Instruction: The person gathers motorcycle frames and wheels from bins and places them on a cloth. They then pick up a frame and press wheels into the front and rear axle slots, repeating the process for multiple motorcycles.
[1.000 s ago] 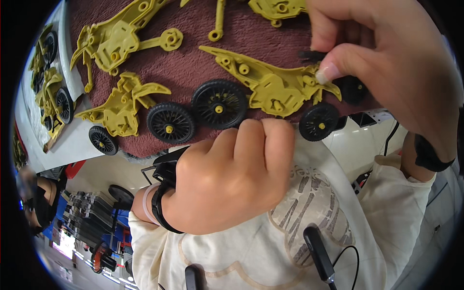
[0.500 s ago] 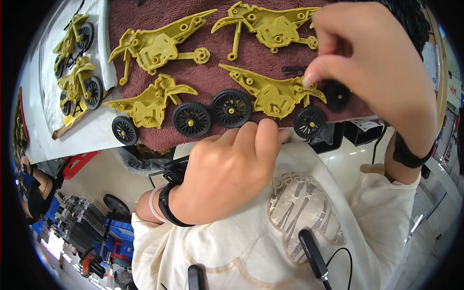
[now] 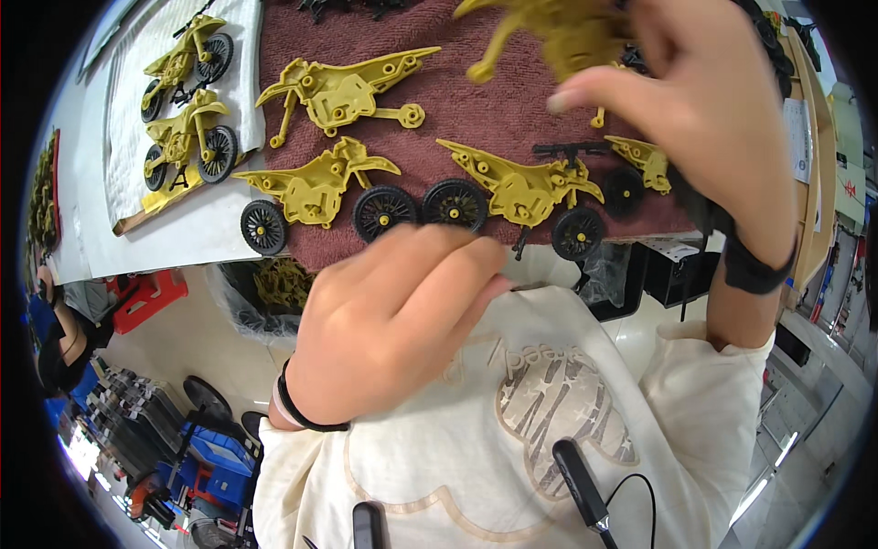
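Note:
My right hand (image 3: 677, 91) is at the upper right, gripping a yellow toy motorbike body half (image 3: 567, 37) that is blurred by motion. Its fingers are partly hidden behind the piece. My left hand (image 3: 393, 320) is off the towel's near edge, fingers curled together; whatever they hold, if anything, is hidden. Beyond it lies another yellow body half (image 3: 530, 192) with a black wheel (image 3: 455, 205) at one end and a second wheel (image 3: 578, 233) at the other. A black handlebar (image 3: 569, 151) sits on its top, and a small black kickstand (image 3: 521, 243) pokes out below.
A maroon towel (image 3: 412, 91) covers the table. On it lie a bare body half (image 3: 343, 96) and a wheeled one (image 3: 320, 188). Toy motorbikes (image 3: 187, 137) stand on a white cloth at left. Below the table edge is a plastic-lined bin (image 3: 247, 306) with yellow parts.
My right hand has moved up from the near right body half and lifted the upper right one. My left hand has drawn back toward me. The handlebar and kickstand now sit at the near right body half.

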`<action>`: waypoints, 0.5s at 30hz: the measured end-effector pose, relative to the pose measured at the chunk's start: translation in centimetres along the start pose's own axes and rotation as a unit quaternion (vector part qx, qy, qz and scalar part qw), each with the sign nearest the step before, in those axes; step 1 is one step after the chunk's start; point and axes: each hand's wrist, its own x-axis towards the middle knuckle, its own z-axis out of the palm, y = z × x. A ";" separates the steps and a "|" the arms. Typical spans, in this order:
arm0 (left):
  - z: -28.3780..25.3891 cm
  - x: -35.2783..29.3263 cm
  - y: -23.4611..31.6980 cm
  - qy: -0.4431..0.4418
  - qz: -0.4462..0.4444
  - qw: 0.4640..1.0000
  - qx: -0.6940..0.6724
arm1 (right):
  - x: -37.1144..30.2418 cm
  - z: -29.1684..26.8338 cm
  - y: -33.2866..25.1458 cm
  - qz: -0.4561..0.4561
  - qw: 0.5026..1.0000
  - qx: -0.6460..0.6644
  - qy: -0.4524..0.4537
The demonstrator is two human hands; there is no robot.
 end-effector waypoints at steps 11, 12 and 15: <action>3.0 1.9 -1.2 0.053 0.047 0.992 0.103 | -9.1 -3.7 -1.6 0.084 0.979 0.180 0.039; 3.1 2.0 -1.1 0.053 0.048 0.992 0.103 | -9.4 -4.1 -1.1 0.042 0.979 0.201 -0.018; 3.5 2.2 -0.7 0.061 0.028 0.992 0.110 | -10.1 -3.1 -1.2 0.067 0.939 0.336 -0.033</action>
